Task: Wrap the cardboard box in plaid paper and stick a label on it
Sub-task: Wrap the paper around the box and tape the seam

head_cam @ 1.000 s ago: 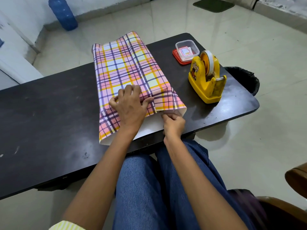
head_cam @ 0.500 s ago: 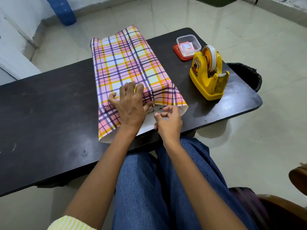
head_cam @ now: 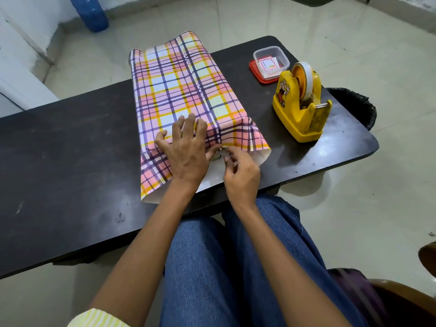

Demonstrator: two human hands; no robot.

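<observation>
The plaid paper (head_cam: pixel 179 90) lies wrapped as a long tube on the dark tabletop (head_cam: pixel 59 149), to the left of the yellow tape dispenser (head_cam: pixel 299 107) and near it, not touching. The cardboard box is hidden under the paper; only its blocky shape shows through. The far end of the tube hangs past the tabletop's far edge. The near end is open and shows the paper's white inside.

My left grip (head_cam: pixel 186 152) is spread flat, with straight fingers pressing down on the plaid at the near end of the tube, left of the dispenser and nearer to me. My right grip (head_cam: pixel 241 173) sits between the left one and the dispenser, its fingers loosely curled and its fingertips at the folded edge of the open end. I cannot tell whether they are pinching the paper or only touching it.

Just beyond the dispenser stands a clear plastic container (head_cam: pixel 271 49) with labels (head_cam: pixel 267 64) inside, resting on a red lid (head_cam: pixel 256 74). To the right of the dispenser, past the tabletop's edge, is a black bin bag (head_cam: pixel 354 105).
</observation>
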